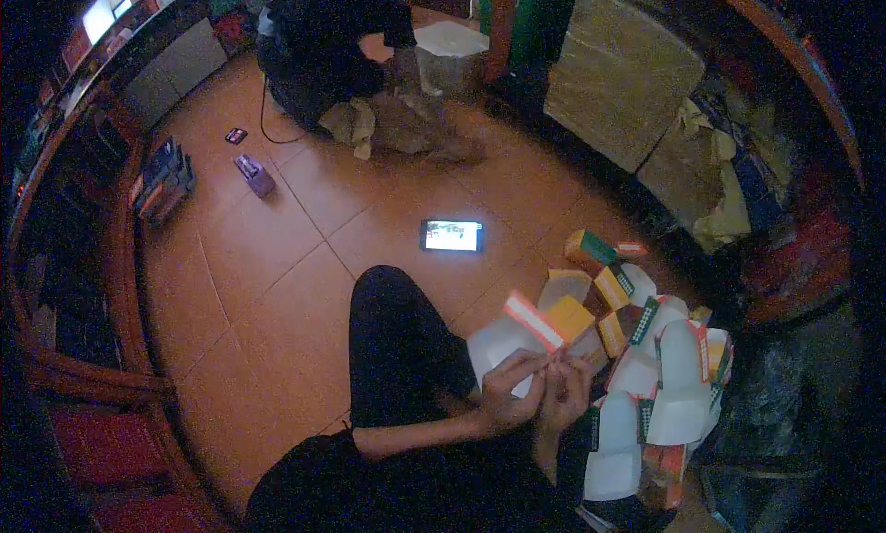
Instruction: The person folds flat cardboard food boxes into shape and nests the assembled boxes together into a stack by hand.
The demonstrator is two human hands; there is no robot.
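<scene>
1. The left hand (512,383) and right hand (566,391) meet there, fingers bunched nearly closed, pinching the near end of a card carton (571,318).
2. That carton's orange-and-white strip (533,321) slants away from the fingertips, forward and leftward.
3. The heaped cartons (681,348) lie beside them, nearer the right hand.
</scene>
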